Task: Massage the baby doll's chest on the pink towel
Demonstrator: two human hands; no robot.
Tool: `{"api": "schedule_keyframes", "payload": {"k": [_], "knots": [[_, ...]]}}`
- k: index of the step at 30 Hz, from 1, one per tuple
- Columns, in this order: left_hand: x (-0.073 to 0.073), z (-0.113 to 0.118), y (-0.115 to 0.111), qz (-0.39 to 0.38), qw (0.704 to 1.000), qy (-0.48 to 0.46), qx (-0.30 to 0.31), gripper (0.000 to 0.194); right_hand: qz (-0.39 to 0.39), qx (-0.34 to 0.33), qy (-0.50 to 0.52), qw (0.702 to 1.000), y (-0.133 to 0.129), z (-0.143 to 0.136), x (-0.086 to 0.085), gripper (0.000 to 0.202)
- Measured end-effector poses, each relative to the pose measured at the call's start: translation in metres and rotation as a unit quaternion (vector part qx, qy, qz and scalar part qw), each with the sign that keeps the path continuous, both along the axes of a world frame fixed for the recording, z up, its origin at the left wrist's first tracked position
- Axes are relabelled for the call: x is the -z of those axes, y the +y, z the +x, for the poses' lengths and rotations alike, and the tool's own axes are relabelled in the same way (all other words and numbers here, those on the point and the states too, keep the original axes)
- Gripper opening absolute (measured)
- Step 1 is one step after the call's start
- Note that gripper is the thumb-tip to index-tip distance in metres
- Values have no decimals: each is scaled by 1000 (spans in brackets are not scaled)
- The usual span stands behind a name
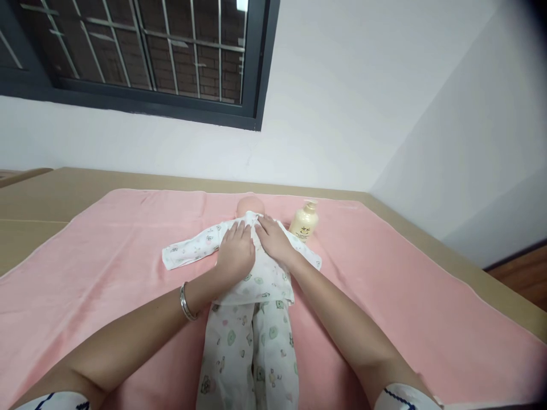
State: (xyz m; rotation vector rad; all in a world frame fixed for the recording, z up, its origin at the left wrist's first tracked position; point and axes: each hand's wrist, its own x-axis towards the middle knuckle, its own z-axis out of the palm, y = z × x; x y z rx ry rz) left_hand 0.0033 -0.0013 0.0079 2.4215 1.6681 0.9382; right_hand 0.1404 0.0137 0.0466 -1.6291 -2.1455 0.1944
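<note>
A doll lies on the pink cloth (141, 245), its rounded head (250, 205) at the far end. It wears a white patterned top (260, 285) and matching pants (231, 347), both sleeves spread out sideways. My left hand (237, 250) lies flat on the left side of the chest, with a silver bangle on the wrist. My right hand (273, 238) rests on the upper chest at the right, fingers stretched near the collar. Both hands touch the top and hold nothing.
A pale yellow pump bottle (305, 221) stands behind the right sleeve. The cloth covers a tan surface (43, 196) that meets a white wall (325, 102). A dark-framed window (252, 114) with bars is at the upper left.
</note>
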Motion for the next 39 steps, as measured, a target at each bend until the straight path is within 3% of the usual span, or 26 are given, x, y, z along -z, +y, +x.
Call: {"api": "schedule_keyframes", "payload": {"k": [5, 8, 11, 14, 16, 21, 29, 32, 35, 39], "knots": [[-15, -12, 18, -57, 998, -11, 7, 47, 1, 42, -62, 997, -24, -17, -2, 48], [-20, -17, 25, -80, 997, -1, -22, 49, 10, 13, -101, 995, -38, -26, -5, 45], [-17, -9, 11, -47, 997, 49, -36, 53, 1, 4, -73, 997, -25, -16, -8, 39], [-13, -2, -2, -15, 997, 71, -18, 53, -4, 38, -55, 998, -5, -3, -6, 41], [-15, -4, 2, -15, 998, 62, 4, 50, 2, 55, -71, 996, -2, -2, -2, 46], [-21, -17, 32, -53, 997, 15, 58, 40, 26, 42, -118, 992, -26, -21, 5, 51], [-10, -3, 7, 12, 999, 46, 13, 47, 24, -7, -65, 998, 3, 2, -1, 39], [-13, -8, 17, -12, 999, 23, 38, 42, 40, 26, -96, 994, -11, -10, 2, 42], [-13, -16, 33, -31, 997, -19, 63, 38, 52, 10, -122, 991, -29, -23, 3, 47], [-6, -17, 39, -18, 998, -44, 46, 40, 34, -18, -50, 998, -18, -15, 0, 38]]}}
